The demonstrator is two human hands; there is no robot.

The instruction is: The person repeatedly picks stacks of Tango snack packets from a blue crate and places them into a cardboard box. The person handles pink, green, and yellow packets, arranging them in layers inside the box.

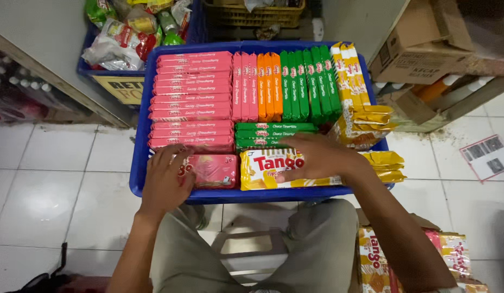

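Note:
A blue plastic crate stands on the tiled floor in front of my knees, filled with rows of wafer packs in pink, orange, green and yellow. My left hand rests flat on a pink wafer pack at the crate's near edge. My right hand lies palm down over a yellow wafer pack beside it, fingers spread toward the green packs. Neither hand visibly grips anything.
Loose yellow packs are heaped at the crate's right side. More wafer packs lie on the floor by my right leg. Cardboard boxes stand at the right, and a blue bin of snack bags sits behind left.

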